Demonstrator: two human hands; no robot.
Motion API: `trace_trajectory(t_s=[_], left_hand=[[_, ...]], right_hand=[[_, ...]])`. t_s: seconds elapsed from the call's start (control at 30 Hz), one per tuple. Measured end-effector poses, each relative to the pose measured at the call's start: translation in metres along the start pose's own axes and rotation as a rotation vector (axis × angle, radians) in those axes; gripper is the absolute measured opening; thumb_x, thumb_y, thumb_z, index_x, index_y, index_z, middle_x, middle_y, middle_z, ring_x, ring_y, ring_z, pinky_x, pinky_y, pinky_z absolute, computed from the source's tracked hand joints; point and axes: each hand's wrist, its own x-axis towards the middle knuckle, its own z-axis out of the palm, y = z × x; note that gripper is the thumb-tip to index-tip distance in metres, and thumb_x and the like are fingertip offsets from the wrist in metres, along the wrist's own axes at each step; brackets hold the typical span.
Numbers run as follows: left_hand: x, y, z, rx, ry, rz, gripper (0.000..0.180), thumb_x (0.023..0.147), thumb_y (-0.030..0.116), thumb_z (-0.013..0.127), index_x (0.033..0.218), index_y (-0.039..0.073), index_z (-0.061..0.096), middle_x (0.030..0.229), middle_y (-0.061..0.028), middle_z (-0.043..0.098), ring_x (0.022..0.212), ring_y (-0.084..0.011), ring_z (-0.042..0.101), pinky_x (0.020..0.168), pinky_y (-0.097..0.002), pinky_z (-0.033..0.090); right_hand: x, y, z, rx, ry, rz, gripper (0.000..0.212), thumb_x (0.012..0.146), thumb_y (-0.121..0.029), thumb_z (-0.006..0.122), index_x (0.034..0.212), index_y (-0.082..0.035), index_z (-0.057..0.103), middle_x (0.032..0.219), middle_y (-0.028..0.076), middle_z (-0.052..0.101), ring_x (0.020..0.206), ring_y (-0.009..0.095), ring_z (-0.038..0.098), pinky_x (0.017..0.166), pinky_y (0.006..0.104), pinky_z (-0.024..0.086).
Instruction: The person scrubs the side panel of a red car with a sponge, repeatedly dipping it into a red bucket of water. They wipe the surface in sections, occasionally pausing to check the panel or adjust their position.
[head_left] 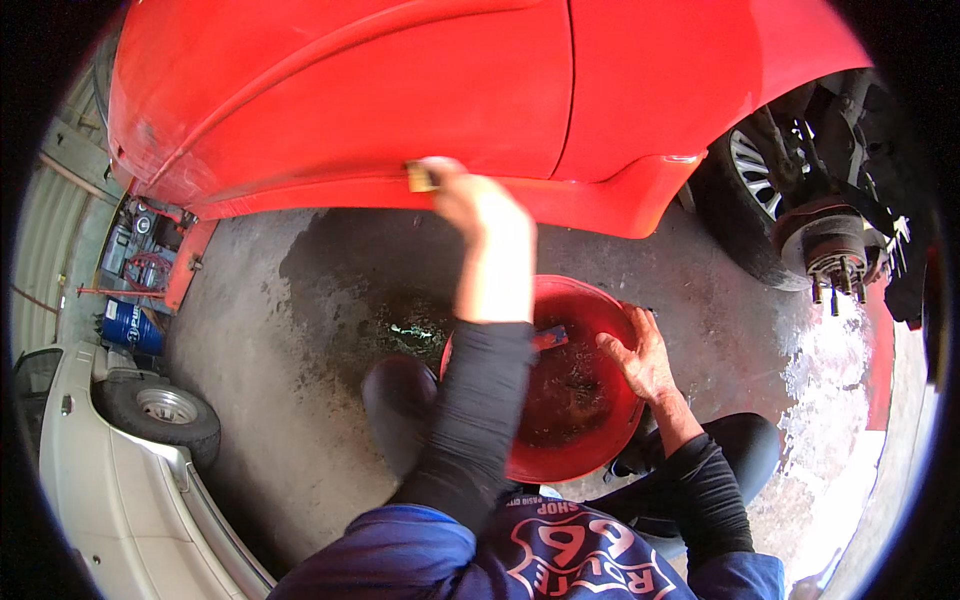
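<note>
My left hand (485, 215) is raised to the lower side of a red car body panel (450, 110). It is closed on a small yellow-and-dark block (421, 177), held near the panel's lower edge; motion blurs the hand, and the block's exact kind is unclear. Between my knees stands a round red basin (560, 465) with dark, wet-looking contents. My right hand (645, 365) grips the basin's right rim, thumb on the inner side and fingers over the edge. A small blue-and-red piece (550, 338) shows inside the basin beside my left forearm.
At the right are an exposed wheel hub (835, 245) and a loose-looking wheel (745, 190). A beige vehicle (120, 490) with a tire (165, 410) stands at the left, near a blue drum (130, 325). Wet patches mark the concrete floor (250, 310).
</note>
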Motion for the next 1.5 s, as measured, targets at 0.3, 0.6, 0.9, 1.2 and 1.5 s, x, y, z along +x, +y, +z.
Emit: trace_trajectory(t_s=[0.3,0.6,0.9,1.2,1.5], left_hand=[[-0.069,-0.028,0.000,-0.151,-0.124,-0.201,0.040,0.104,0.033,0.052,0.134,0.008,0.044,0.141,-0.0074,0.050,0.124,-0.0189,0.050,0.112,-0.0453,0.036],[0.012,0.072,-0.020,-0.143,-0.198,-0.314,0.064,0.110,0.042,0.028,0.160,0.008,0.009,0.165,-0.0233,0.011,0.155,-0.0389,0.011,0.126,-0.0479,0.015],[-0.045,-0.028,-0.021,-0.192,-0.425,-0.529,0.040,0.104,0.038,0.049,0.135,0.015,0.039,0.156,-0.0077,0.033,0.111,-0.0213,0.047,0.113,-0.0457,0.036],[0.050,0.098,-0.021,-0.128,-0.047,-0.342,0.059,0.111,0.037,0.025,0.156,0.000,0.021,0.166,-0.0219,0.017,0.154,-0.0352,0.017,0.125,-0.0513,0.016],[0.028,0.027,-0.043,-0.326,-0.327,-0.597,0.048,0.111,0.033,0.026,0.146,0.003,0.040,0.156,-0.0206,0.039,0.145,-0.0374,0.036,0.122,-0.0560,0.024]], right_hand=[[0.002,-0.001,0.000,0.009,-0.007,0.037,0.074,0.086,-0.039,0.074,0.140,0.005,0.049,0.131,0.024,0.056,0.124,0.039,0.058,0.106,0.0436,0.047],[0.001,-0.003,-0.003,0.052,-0.009,0.037,0.073,0.086,-0.040,0.073,0.141,0.002,0.050,0.130,0.022,0.056,0.125,0.038,0.057,0.107,0.0428,0.046],[0.000,-0.001,-0.002,-0.046,0.003,0.023,0.072,0.085,-0.041,0.073,0.138,0.002,0.051,0.131,0.022,0.056,0.124,0.039,0.057,0.105,0.0442,0.047],[-0.002,-0.006,-0.005,0.004,0.022,0.004,0.067,0.086,-0.042,0.072,0.136,-0.002,0.055,0.129,0.020,0.057,0.123,0.039,0.058,0.105,0.0446,0.048],[-0.002,-0.004,-0.004,-0.011,0.011,-0.007,0.067,0.085,-0.040,0.073,0.135,0.001,0.055,0.130,0.022,0.056,0.123,0.039,0.058,0.105,0.0447,0.047]])
